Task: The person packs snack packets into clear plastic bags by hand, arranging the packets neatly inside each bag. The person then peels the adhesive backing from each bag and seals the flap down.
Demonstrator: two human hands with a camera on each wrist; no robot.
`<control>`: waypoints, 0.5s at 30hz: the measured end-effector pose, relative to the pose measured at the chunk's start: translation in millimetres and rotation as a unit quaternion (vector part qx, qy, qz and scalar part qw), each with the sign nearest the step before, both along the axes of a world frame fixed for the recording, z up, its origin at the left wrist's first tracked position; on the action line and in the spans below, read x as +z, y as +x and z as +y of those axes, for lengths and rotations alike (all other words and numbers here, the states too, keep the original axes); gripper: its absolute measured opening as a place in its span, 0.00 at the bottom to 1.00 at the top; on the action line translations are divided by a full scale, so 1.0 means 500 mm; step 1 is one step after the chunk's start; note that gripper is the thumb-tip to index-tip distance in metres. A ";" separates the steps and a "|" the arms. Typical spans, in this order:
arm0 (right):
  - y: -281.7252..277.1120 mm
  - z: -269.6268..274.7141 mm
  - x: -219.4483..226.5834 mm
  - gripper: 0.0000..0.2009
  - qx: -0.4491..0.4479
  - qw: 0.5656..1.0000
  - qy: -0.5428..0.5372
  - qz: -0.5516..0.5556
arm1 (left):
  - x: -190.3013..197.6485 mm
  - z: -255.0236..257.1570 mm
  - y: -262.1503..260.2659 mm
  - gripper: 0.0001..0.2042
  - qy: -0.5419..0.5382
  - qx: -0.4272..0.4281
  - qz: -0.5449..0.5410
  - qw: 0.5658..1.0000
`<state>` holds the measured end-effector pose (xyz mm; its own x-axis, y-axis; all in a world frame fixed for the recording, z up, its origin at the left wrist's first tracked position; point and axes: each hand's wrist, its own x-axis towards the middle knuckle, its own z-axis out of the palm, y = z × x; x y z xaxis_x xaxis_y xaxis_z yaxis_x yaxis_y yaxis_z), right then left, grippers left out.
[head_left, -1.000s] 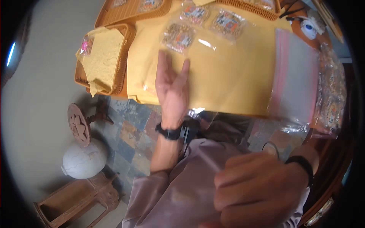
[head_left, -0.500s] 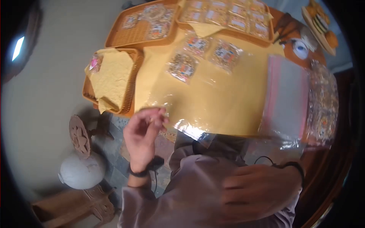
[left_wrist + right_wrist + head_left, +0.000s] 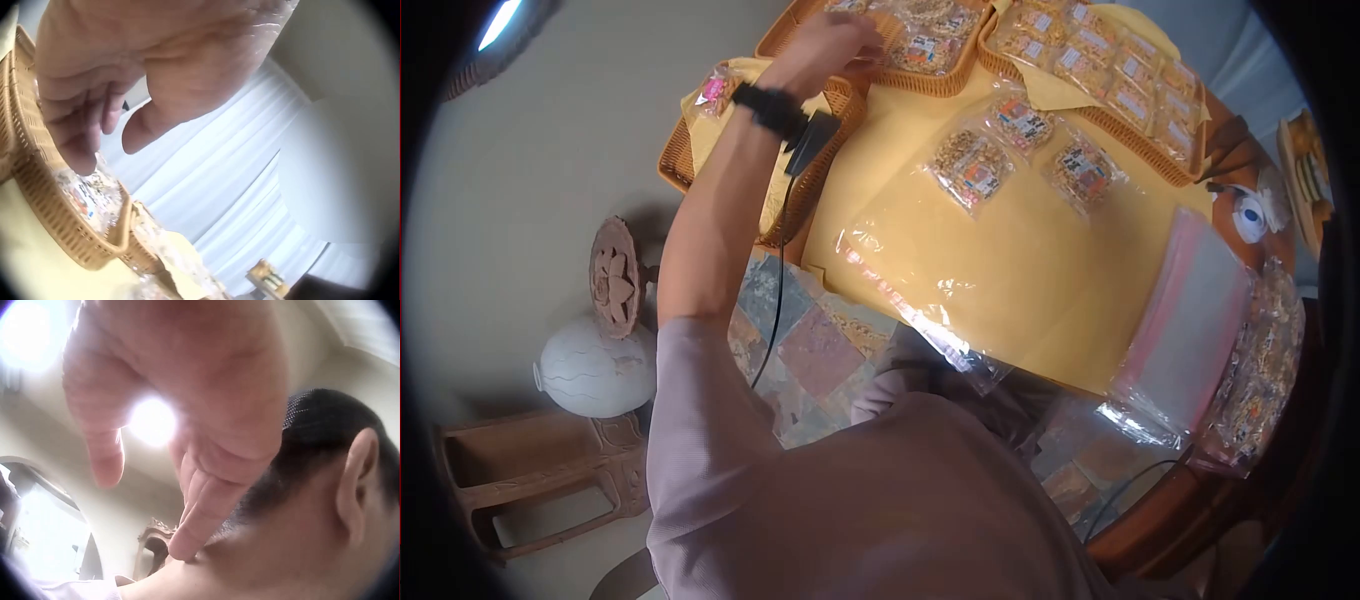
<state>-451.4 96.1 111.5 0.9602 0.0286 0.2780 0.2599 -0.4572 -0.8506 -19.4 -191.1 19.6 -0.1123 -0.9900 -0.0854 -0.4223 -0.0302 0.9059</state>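
Note:
My left hand (image 3: pixel 830 50) reaches over the back left wicker basket (image 3: pixel 920 84), fingers loosely bent and nothing visible between them. In the left wrist view, its fingertips hang close over a clear packet of a nutty snack (image 3: pixel 90 203) inside that basket. My right hand (image 3: pixel 187 381) is up behind the head, out of the head view; its relaxed fingers touch the back of the neck (image 3: pixel 250 556). On the yellow cloth (image 3: pixel 1050 300) lie three labelled snack packets (image 3: pixel 970 172) and a large clear plastic bag (image 3: pixel 920 265) with a shiny front edge.
Another basket (image 3: pixel 1090 120) at the back right holds rows of packets. A cloth-lined basket (image 3: pixel 675 160) with a pink-marked packet (image 3: pixel 715 92) sits under my left forearm. Pink-edged clear bags (image 3: pixel 1190 320) and more wrapped packets (image 3: pixel 1260 380) lie at the right.
My left hand has swung from the front of the table up and away to the back left basket. My right hand has risen from my lap to the neck.

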 end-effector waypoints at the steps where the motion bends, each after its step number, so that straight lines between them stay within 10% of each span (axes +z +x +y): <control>1: 0.002 -0.003 -0.009 0.14 0.003 1.000 0.009 -0.004 | -0.006 -0.031 0.003 0.22 0.003 -0.023 -0.045 0.999; 8: 0.001 -0.005 -0.080 0.12 -0.001 0.996 0.090 -0.024 | 0.024 -0.184 -0.091 0.28 0.080 -0.072 -0.381 0.918; 15: -0.007 -0.012 -0.111 0.10 0.005 0.988 0.154 -0.017 | -0.100 -0.238 -0.102 0.18 0.042 0.010 -0.015 0.999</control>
<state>-455.1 89.9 56.1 0.9500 -0.0535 0.3078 0.2944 -0.1758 -0.9394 -70.5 -309.9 -30.3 -0.0880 -0.9812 -0.1720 -0.4480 -0.1152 0.8866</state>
